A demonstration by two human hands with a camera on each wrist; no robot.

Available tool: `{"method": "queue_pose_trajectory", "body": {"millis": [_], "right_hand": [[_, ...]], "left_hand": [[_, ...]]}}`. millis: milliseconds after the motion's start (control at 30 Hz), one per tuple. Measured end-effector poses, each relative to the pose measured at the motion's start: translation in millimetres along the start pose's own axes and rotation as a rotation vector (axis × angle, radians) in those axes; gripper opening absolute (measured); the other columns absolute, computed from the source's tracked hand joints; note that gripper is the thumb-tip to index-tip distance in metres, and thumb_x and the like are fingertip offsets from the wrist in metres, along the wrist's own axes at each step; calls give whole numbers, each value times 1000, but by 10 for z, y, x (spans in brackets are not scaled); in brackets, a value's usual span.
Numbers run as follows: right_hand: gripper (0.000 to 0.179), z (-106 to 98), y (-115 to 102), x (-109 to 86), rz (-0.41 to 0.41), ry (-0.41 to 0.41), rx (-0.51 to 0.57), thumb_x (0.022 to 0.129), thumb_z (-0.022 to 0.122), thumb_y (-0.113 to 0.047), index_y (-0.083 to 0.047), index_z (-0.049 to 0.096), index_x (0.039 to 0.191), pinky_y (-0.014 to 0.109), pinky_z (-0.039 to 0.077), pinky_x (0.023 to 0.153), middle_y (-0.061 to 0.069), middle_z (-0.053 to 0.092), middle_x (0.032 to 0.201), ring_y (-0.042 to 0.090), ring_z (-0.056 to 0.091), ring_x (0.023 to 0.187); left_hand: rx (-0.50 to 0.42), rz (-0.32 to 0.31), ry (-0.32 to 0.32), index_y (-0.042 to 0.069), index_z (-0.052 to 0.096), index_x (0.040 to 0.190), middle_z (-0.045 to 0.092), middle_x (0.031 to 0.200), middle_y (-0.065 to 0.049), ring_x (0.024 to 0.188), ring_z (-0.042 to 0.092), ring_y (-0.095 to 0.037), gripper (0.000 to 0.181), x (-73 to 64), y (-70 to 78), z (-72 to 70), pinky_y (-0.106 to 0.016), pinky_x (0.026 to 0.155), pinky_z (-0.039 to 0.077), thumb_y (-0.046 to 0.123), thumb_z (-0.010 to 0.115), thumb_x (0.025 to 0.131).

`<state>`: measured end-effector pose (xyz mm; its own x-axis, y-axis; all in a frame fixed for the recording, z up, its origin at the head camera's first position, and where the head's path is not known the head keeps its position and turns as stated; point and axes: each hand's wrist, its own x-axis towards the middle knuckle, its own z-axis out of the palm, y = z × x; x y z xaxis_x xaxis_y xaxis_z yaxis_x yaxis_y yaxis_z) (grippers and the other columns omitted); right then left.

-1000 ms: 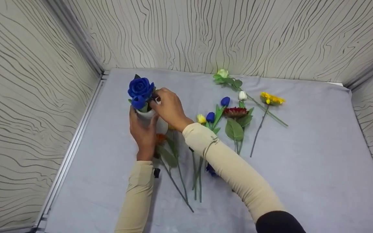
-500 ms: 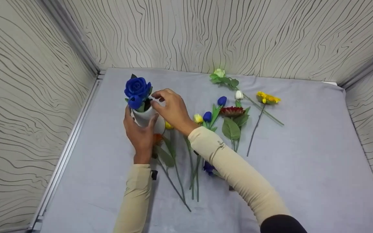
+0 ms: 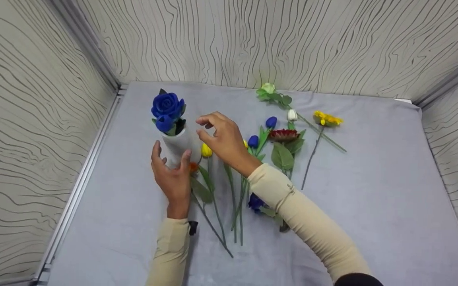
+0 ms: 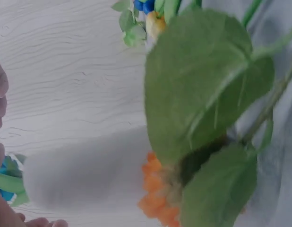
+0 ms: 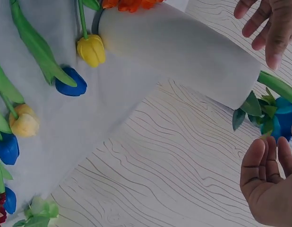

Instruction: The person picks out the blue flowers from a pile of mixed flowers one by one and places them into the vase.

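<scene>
Hovering nr vase (image 3: 176, 145), L grip (image 3: 173, 182) spread wide, R grip (image 3: 228, 142) half-curled.

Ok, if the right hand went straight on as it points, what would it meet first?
Probably the larger blue rose or the leaves below it, at the white vase's mouth. Depth is unclear, so the right hand might pass in front or behind.

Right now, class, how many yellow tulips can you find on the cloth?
2. One yellow tulip lies near the white vase; a second yellow tulip lies beside a blue tulip, partly behind the right hand in the head view. More could be hidden.
</scene>
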<state>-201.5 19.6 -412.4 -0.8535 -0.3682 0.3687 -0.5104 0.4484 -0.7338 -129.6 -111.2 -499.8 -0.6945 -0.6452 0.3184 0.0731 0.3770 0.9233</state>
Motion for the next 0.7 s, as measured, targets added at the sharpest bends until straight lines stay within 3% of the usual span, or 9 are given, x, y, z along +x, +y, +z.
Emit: {"method": "queue_pose_trajectory", "body": {"millis": [167,333,433,567,700], "right_hand": [[20,-151,-51,-105,-43,21,33,92,67,-14,-5,69,109,32,52,76,5,66,104,21,59,94],[19,-313,-58,-247,-55,40,48,91,67,-14,-6,70,108,32,51,75,2,66,104,16,59,95],[19,-413,-21,-365,-9,35,84,92,67,-15,-7,70,108,32,51,74,1,67,103,16,61,94],[19,-497,78,-559,74,40,155,92,66,-15,-7,70,109,35,51,73,1,68,102,14,62,91],[21,-552,184,-744,146,42,200,93,65,-17,-7,69,111,34,51,75,0,68,104,11,61,93]], "left_hand": [[-27,14,28,5,41,142,44,146,-8,131,40,-22,70,-150,114,1,-45,103,37,26,75,85],[-43,63,-9,2,46,137,50,137,-13,122,48,-25,63,-307,194,37,-46,99,41,18,76,84],[-31,89,-57,-1,51,131,56,126,-16,112,54,-27,55,-447,198,66,-44,90,46,11,76,83],[-26,61,-166,0,56,124,60,116,-14,104,56,-27,46,-686,186,92,-45,79,49,6,73,83],[-26,36,-252,2,58,123,61,116,-10,101,58,-26,42,-920,154,134,-47,78,51,5,71,83]]}}
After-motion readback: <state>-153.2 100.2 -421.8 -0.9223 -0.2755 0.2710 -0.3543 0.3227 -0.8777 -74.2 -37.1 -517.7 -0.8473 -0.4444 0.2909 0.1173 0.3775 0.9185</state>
